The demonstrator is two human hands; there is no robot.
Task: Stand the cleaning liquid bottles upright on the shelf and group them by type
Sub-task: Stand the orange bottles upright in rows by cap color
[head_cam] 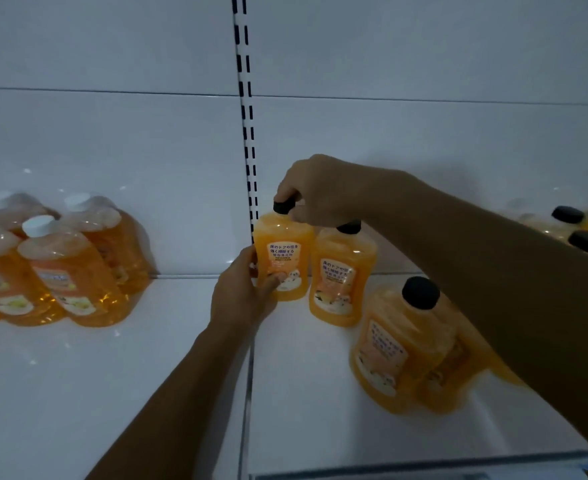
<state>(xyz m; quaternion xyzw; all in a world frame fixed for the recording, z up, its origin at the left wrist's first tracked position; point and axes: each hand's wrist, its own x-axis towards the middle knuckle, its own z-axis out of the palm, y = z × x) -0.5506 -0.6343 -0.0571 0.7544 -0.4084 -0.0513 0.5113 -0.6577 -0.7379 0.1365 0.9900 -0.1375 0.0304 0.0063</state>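
— What sat closest to you?
— The white shelf (147, 393), its front edge. Both bare arms reached over it.
— And each grip?
— The right hand (315, 192) pinched the black cap of an upright orange bottle (283, 258) at the back, beside the slotted upright (247, 133). The left hand (242, 292) clasped that bottle's lower side.
— The others?
— A black-capped neighbour (341, 275) stood just beside it; white-capped bottles (67, 268) stood grouped well apart, leftward.

White gondola back panels (112, 133) with horizontal seams, slotted upright (245, 116) between 2 bays. Glossy white shelf deck (77, 393), vertical seam at centre. Dim light, small glints.
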